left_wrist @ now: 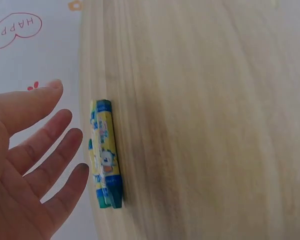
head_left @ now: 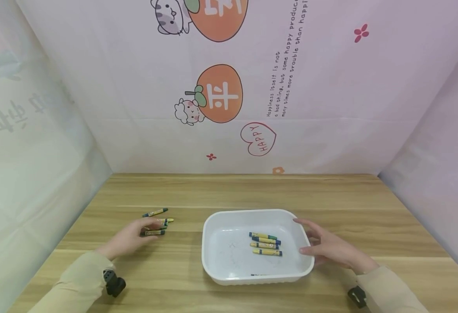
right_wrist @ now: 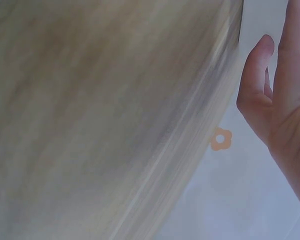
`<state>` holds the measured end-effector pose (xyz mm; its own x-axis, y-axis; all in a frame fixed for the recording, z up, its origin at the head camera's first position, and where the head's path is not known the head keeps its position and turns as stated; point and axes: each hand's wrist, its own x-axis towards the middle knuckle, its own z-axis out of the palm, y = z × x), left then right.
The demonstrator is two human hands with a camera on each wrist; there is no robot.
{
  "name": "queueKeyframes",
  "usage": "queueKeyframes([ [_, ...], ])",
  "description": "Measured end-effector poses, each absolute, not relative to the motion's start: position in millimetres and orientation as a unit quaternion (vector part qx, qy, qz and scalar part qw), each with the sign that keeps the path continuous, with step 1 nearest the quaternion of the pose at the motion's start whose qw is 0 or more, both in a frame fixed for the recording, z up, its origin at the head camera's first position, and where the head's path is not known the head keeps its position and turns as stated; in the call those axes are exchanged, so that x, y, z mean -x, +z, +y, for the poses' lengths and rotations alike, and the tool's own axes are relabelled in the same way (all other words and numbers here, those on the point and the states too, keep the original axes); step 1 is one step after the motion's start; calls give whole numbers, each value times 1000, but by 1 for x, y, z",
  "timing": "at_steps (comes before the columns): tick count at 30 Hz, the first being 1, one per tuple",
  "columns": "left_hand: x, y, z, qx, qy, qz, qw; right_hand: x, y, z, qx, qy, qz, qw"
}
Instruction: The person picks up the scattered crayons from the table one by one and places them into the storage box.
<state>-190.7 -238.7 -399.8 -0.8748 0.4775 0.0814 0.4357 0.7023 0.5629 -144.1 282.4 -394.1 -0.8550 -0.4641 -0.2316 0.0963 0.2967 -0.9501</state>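
Note:
My left hand (head_left: 131, 237) reaches over several crayons at the left of the table, its fingertips hiding part of them. One crayon (head_left: 155, 212) lies a little farther back. In the left wrist view the fingers are spread, beside yellow-wrapped crayons (left_wrist: 107, 155) lying close together. A white plastic tray (head_left: 221, 278) sits right of the middle, with several yellow-wrapped crayons (head_left: 266, 245) inside. At its right wall is my right hand (head_left: 332, 248), thumb and index finger overlapping the rim. The right wrist view shows that hand loosely extended; the tray is out of frame there.
A wood-grain table (head_left: 182, 191) carries everything. Printed cloth walls (head_left: 315, 143) close it in at the back and on both sides. Another crayon (head_left: 259, 274) shows partly behind the tray's near rim. Each wrist wears a black device (head_left: 113, 283).

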Motion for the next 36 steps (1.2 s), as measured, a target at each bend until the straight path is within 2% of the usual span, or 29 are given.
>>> queueKeyframes([
  [15,190,-398,-247,-260,230,936,60,143,-395,282,115,-578,772,238],
  [23,189,-397,-247,-271,209,938,46,144,-395,282,114,-576,774,237],
  [36,192,-408,-243,-233,195,951,55,144,-393,281,112,-574,776,237],
])
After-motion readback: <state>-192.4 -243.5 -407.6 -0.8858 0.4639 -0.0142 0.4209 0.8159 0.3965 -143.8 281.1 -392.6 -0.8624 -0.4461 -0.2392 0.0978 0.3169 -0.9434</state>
